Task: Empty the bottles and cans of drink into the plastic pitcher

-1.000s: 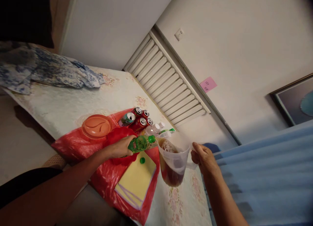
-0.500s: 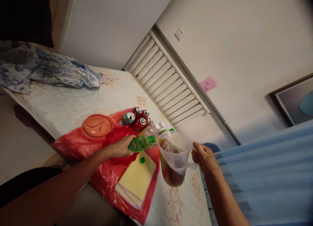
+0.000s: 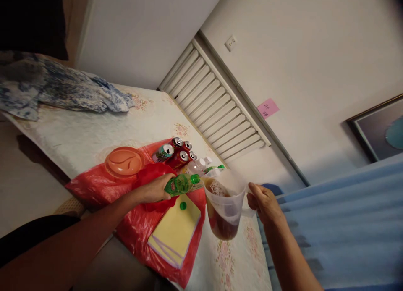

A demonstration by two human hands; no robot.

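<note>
My left hand [image 3: 156,189] is closed around a green plastic bottle [image 3: 180,184], which is tilted with its uncapped-looking neck at the rim of a clear plastic jug [image 3: 225,205]. Brown liquid with foam partly fills the jug. My right hand [image 3: 263,202] grips the jug's handle and holds it up over the table's edge area. Below the bottle, a green cap [image 3: 183,205] lies on a folded yellow cloth [image 3: 176,232]. Behind my left hand is a red bowl-like container [image 3: 151,173], partly hidden by the hand and bottle.
Several drink cans [image 3: 179,160] and clear bottles [image 3: 197,166] stand behind the green bottle. An orange dish [image 3: 124,161] sits on a red plastic sheet [image 3: 91,186] over the floral tablecloth [image 3: 151,123]. Patterned fabric [image 3: 72,87] lies far left; a radiator [image 3: 214,102] borders the back.
</note>
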